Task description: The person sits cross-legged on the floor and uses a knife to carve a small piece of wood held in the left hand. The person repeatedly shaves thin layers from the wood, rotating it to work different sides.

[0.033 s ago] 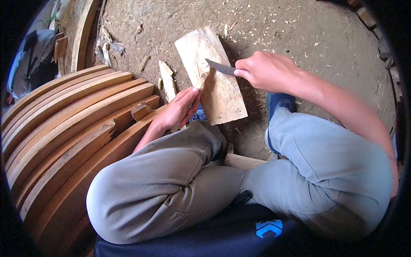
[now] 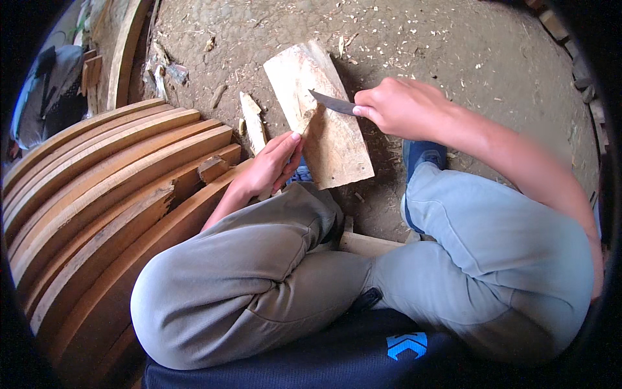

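Note:
My right hand is closed round the handle end of a knife. Its dark blade points left, over a flat pale wooden board that lies slanted in front of my feet. My left hand pinches the near end of a small pale piece of wood between thumb and fingers. That piece lies over the board, and its outline blends into the board's surface. The knife tip is just above and right of it. Whether blade and wood touch, I cannot tell.
Several curved planks are stacked on my left, near my left forearm. A split wood strip lies beside the board. Wood chips are scattered over the dirt floor. A person is partly visible at the far left.
The knife and my right hand have shifted very slightly left. My left hand looks unmoved.

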A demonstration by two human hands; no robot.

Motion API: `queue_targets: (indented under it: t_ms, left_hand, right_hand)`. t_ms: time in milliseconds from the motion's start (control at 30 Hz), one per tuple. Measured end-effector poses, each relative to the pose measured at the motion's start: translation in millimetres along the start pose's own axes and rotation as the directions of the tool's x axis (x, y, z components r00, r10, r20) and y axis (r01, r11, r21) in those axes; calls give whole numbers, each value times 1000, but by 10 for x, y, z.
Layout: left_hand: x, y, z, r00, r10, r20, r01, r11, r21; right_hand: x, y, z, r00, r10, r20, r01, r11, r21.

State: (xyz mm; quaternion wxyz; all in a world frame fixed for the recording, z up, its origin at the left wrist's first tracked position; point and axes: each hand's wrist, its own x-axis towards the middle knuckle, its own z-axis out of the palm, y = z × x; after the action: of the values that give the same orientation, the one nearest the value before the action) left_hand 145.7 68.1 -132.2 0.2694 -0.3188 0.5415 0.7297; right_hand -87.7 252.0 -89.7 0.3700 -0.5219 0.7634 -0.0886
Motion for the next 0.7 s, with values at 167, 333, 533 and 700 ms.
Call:
queue_targets:
  t_ms: [167,333,533,700]
  left_hand:
    - [-27,25,23,1000,-12,-25,12,1000,26]
    - [-36,22,33,998,0,-69,6,996,89]
    - [14,-20,105,993,20,-113,-13,998,69]
    - [29,-105,128,981,67,-182,-45,991,123]
  right_hand:
    - [47,-29,22,999,-17,48,18,1000,-15]
    - [63,-40,48,997,-12,78,14,1000,-23]
    - [59,-79,38,996,11,87,-6,998,-60]
    - [126,-125,-20,996,-51,79,65,981,-182]
